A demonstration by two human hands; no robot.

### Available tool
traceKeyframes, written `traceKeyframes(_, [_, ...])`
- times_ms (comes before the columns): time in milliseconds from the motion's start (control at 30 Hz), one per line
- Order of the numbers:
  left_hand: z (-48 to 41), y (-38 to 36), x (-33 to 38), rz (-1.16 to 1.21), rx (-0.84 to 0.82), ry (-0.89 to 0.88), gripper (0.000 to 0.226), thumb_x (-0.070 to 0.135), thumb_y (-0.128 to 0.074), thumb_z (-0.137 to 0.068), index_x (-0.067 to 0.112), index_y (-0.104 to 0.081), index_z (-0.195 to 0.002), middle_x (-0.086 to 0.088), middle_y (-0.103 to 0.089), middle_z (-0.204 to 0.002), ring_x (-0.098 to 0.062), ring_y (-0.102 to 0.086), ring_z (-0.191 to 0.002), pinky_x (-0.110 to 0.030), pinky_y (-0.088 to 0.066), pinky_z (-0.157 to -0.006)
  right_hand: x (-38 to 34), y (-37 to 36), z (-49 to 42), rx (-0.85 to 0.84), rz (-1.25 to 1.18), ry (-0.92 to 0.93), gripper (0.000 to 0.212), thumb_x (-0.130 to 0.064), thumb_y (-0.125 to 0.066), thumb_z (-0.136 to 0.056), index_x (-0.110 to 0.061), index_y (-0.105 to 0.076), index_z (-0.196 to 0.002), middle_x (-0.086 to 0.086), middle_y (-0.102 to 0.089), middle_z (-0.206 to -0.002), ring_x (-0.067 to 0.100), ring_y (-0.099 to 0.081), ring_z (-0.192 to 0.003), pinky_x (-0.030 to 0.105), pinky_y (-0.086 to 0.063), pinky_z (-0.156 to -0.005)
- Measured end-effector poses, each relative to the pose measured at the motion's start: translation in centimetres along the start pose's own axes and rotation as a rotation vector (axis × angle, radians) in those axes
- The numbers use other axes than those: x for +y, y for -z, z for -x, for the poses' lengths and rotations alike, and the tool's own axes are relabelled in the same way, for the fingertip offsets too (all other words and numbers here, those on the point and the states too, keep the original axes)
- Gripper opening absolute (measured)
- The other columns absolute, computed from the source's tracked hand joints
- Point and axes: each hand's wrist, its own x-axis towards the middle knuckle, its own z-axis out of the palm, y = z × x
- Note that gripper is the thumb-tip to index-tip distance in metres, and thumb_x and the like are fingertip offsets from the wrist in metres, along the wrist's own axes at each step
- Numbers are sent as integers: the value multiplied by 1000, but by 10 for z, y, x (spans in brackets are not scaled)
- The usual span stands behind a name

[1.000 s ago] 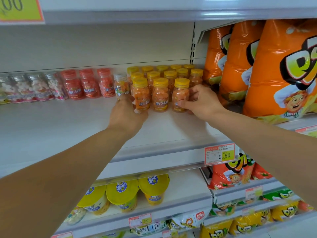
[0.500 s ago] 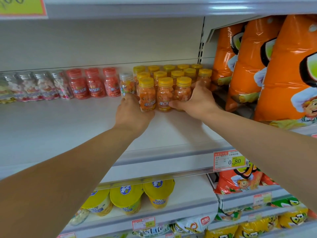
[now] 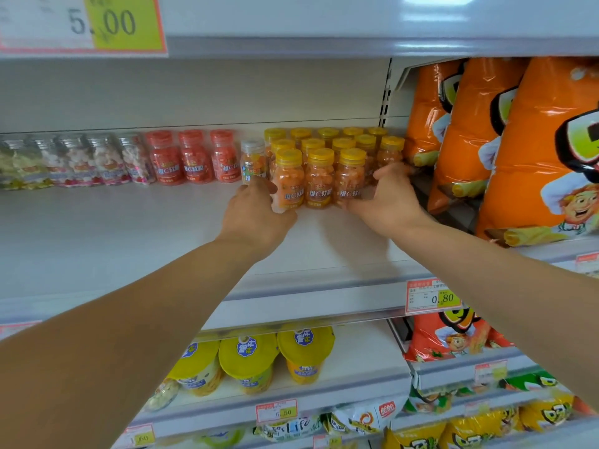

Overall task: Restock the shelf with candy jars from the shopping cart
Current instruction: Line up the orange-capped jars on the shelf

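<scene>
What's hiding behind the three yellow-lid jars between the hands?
More yellow-lidded jars stand in rows behind the front three jars, back toward the shelf wall. Mostly their lids show; their lower parts are covered by the front row.

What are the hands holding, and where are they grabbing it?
The front row of orange jars, held between them: the left hand wraps the left jar's lower side, the right hand the right jar's.
</scene>
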Motion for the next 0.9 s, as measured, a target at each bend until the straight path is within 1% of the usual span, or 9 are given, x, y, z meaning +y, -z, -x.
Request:
traceKeyframes(33, [5,5,0,-1,0,-17,46,25,-66,-85,14,-50,-126,-6,-55,-121,-24,-53,-109,-31,-44,-87,-7,3,9,23,-15,17,24,-22,-72,-84,-21,-53,-99,6,-57,-109,20,-53,-109,37,-45,-94])
traceKeyframes(100, [18,19,-2,5,12,-68,36,22,-64,-87,17,-55,-122,-2,-57,-117,-18,-54,-105,-27,-41,-83,-24,5,28,41,-59,16,29,-17,-69,-86,-26,-43,-77,-2,-54,-89,18,-55,-95,38,-47,-87])
traceKeyframes(200, [45,49,-8,107,114,-133,21,15,-60,-88,21,-63,-108,7,-62,-103,-10,-56,-93,-24,-44,-78,-63,-6,60,3,-229,68,12,-20,-63,-92,-19,-51,-94,-2,-57,-87,20,-61,-82,36,-52,-76])
traceKeyframes(267, [71,76,-20,220,262,-145,17,11,-58,-87,21,-66,-98,14,-61,-88,-3,-54,-77,-17,-44,-70,-98,-26,87,-92,-373,152,2,-18,-57,-95,-17,-55,-95,2,-62,-82,19,-62,-71,26,-49,-60])
traceKeyframes(333, [101,105,-46,286,408,-144,17,11,-55,-85,22,-65,-92,12,-61,-84,-2,-52,-70,-19,-43,-66,-134,-51,120,-197,-485,196,10,-15,-52,-97,-13,-59,-90,6,-64,-77,13,-59,-63,16,-43,-53])
traceKeyframes(467, [177,154,-144,223,526,1,18,13,-50,-82,26,-63,-86,6,-61,-83,-9,-53,-66,-30,-46,-61,-184,-130,191,-451,-547,249,23,-24,-50,-97,-10,-62,-84,0,-64,-68,15,-60,-61,27,-44,-57])
traceKeyframes(633, [305,169,-306,90,317,441,19,18,-56,-80,36,-61,-76,4,-65,-71,-20,-62,-64,-33,-48,-62,-200,-253,296,-806,-426,250,19,-18,-55,-96,-12,-60,-79,9,-65,-69,23,-61,-63,46,-50,-66])
traceKeyframes(767, [402,169,-398,-163,39,790,7,20,-63,-86,22,-66,-80,-2,-69,-78,-26,-65,-77,-31,-46,-65,-197,-337,374,-1101,-239,305,10,-19,-59,-93,-21,-62,-84,-6,-61,-70,6,-57,-64,29,-47,-67])
traceKeyframes(900, [470,159,-456,-260,-174,886,28,18,-59,-85,20,-64,-112,-5,-61,-117,-25,-58,-104,-30,-47,-81,-192,-397,429,-1353,18,354,17,-22,-58,-92,-17,-62,-107,-6,-58,-87,10,-55,-80,24,-40,-70])
